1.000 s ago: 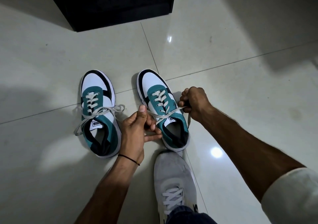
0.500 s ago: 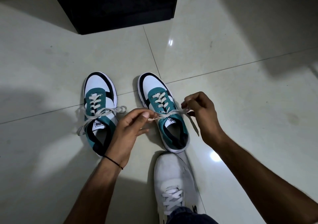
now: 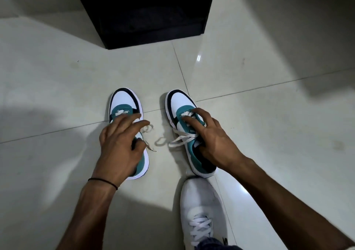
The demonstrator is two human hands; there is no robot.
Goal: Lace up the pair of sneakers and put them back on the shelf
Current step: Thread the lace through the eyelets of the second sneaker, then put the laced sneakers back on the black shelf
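Two white, teal and black sneakers stand side by side on the tiled floor, toes pointing away from me. My left hand (image 3: 120,146) hovers over the left sneaker (image 3: 124,100) with fingers spread, covering its laces and tongue. My right hand (image 3: 211,138) is on the right sneaker (image 3: 180,101), fingers on the laces and thumb tucked into the collar. Loose white lace ends (image 3: 178,140) lie on the floor between the two shoes. The black shelf unit (image 3: 144,19) stands on the floor just beyond them.
My own foot in a white laced shoe (image 3: 201,207) rests right behind the right sneaker's heel. Glossy cream floor tiles (image 3: 269,67) spread to all sides, with bright reflections and dark shadows.
Both hands let go of the right sneaker's lace ends, which dropped to the floor. My left hand moved over to the left sneaker; my right hand came down onto the right sneaker.
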